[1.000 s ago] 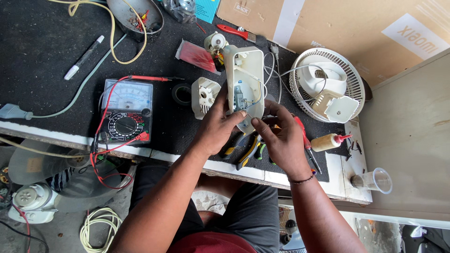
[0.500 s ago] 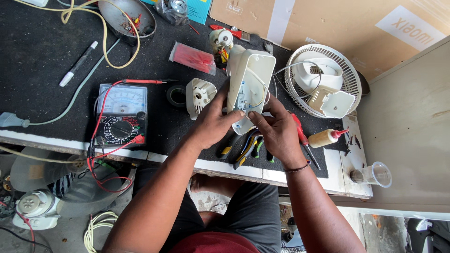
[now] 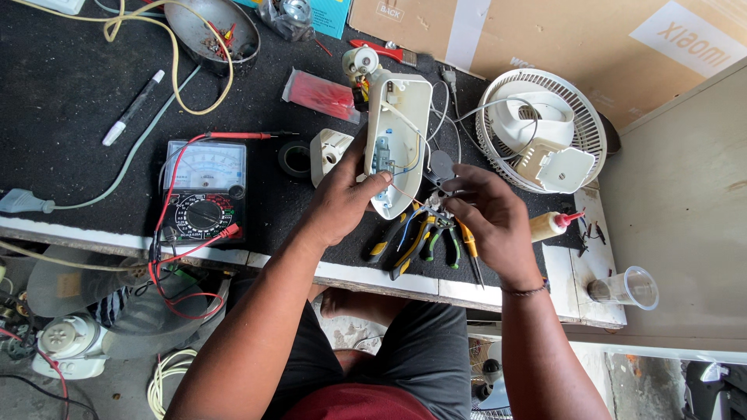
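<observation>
My left hand point(image 3: 341, 204) grips the near end of an opened white plastic fan housing point(image 3: 402, 128), thumb pressed on the switch block and wires inside it. To its right, my right hand point(image 3: 486, 218) pinches thin wires that run out of the housing, fingers curled above several pliers point(image 3: 424, 237) and a yellow-handled screwdriver point(image 3: 470, 250) lying on the black mat. A small white cover piece point(image 3: 328, 152) sits just left of the housing.
An analog multimeter point(image 3: 205, 190) with red leads lies at left. A white fan grille point(image 3: 542, 136) with motor parts stands at right. Nearby are a roll of black tape point(image 3: 296, 159), a glue bottle point(image 3: 552, 225), a clear cup point(image 3: 626, 288), a metal bowl point(image 3: 214, 31) and a marker point(image 3: 134, 107).
My right hand has lifted off the housing's near end and now pinches the wires beside it. My left hand still holds the housing, which sits a little straighter.
</observation>
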